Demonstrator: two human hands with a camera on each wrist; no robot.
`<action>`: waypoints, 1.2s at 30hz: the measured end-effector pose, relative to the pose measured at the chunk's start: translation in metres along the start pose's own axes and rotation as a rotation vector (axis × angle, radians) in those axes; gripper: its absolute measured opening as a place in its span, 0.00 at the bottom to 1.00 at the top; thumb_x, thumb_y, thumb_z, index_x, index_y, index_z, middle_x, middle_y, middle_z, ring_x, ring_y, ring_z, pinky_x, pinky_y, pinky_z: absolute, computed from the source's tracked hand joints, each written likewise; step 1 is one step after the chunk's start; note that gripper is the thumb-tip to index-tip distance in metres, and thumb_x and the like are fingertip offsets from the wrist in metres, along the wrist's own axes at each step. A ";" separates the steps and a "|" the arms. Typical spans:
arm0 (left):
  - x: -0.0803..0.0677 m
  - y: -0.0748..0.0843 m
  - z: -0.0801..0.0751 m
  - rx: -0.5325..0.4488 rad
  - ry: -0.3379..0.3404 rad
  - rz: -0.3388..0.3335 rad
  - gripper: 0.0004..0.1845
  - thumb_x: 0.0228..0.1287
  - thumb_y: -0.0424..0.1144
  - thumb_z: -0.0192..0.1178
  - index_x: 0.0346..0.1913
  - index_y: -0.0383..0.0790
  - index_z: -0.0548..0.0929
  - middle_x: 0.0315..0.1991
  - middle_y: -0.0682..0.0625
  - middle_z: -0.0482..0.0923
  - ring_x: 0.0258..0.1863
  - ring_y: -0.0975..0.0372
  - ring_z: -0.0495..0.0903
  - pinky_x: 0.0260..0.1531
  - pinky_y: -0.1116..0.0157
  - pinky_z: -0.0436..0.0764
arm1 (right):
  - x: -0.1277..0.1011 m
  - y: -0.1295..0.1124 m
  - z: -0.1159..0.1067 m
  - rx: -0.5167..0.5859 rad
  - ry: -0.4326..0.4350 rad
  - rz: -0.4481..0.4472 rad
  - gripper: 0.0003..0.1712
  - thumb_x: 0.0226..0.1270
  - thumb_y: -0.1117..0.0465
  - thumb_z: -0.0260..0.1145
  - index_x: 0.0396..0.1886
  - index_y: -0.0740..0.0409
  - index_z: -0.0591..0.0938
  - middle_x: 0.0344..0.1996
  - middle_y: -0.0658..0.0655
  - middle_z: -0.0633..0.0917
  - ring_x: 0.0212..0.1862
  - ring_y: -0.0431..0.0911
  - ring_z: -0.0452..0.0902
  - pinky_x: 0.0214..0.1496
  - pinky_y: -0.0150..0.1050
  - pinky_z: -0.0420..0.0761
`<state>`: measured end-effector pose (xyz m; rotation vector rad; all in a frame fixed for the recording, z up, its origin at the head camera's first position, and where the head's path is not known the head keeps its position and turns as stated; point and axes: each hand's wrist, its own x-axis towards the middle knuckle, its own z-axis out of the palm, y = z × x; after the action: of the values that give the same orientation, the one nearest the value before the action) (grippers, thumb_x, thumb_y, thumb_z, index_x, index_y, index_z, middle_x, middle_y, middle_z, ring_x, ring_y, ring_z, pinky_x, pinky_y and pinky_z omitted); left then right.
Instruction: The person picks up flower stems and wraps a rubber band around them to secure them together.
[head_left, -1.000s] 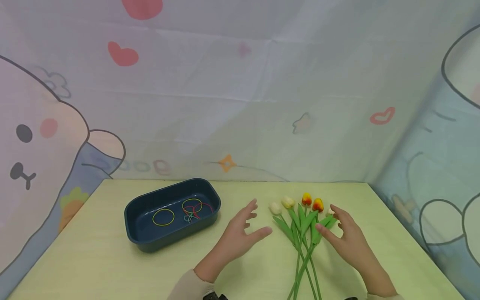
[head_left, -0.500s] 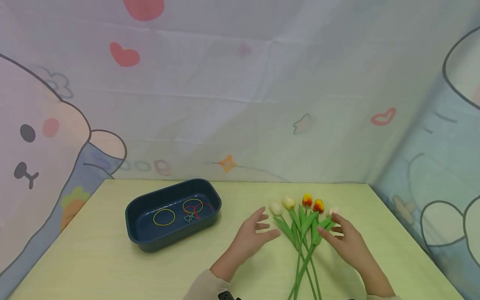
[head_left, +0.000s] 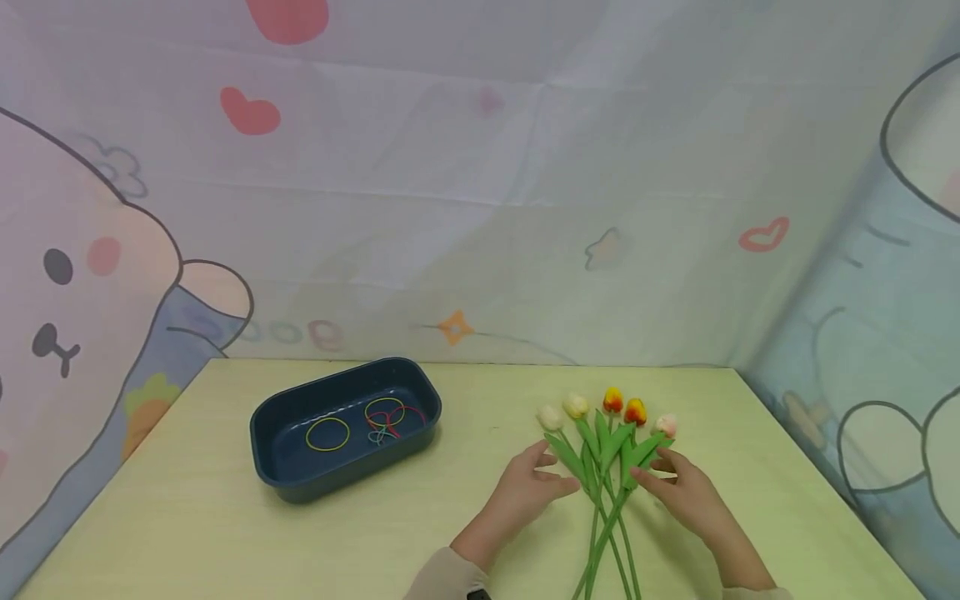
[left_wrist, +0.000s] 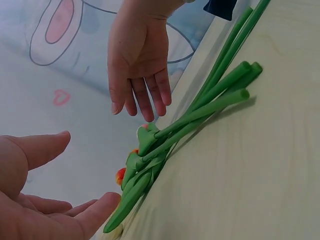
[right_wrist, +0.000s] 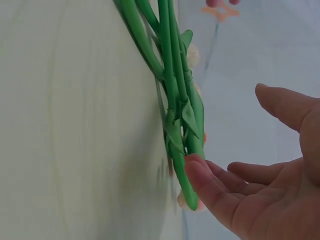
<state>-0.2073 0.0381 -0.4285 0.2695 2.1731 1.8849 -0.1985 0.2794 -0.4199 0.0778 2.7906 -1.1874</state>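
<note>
Several artificial tulips [head_left: 607, 467] lie in a loose bunch on the table, white, red-yellow and pink heads away from me, green stems crossing toward me. My left hand [head_left: 525, 490] is at the left side of the leaves, thumb and fingers spread apart. On the other side, my right hand [head_left: 686, 492] is beside the leaves under the pink tulip [head_left: 665, 425], with its thumb apart from the fingers. In the right wrist view, fingertips [right_wrist: 196, 167] overlap a green leaf [right_wrist: 182, 180]; whether they touch it I cannot tell. Neither hand grips anything.
A dark blue basin [head_left: 345, 483] stands at the left of the pale table [head_left: 225, 533]. Inside lie a yellow rubber band [head_left: 327, 434] and several other coloured bands. A printed cloth backdrop [head_left: 480, 208] rises behind the table.
My left hand has moved right and nearer to me, up to the leaves. My right hand has come down slightly toward me, uncovering the pink tulip. The tulips look unmoved.
</note>
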 end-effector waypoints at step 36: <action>0.017 -0.017 0.056 0.076 0.055 -0.051 0.31 0.53 0.35 0.70 0.60 0.26 0.73 0.47 0.41 0.79 0.37 0.59 0.81 0.38 0.63 0.80 | 0.002 0.005 0.022 0.397 -0.063 0.092 0.38 0.64 0.65 0.65 0.59 0.91 0.59 0.41 0.72 0.83 0.37 0.54 0.85 0.40 0.43 0.85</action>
<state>-0.2058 0.0936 -0.4540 0.1769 2.2682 1.8063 -0.1987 0.2670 -0.4395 0.1936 2.4298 -1.6671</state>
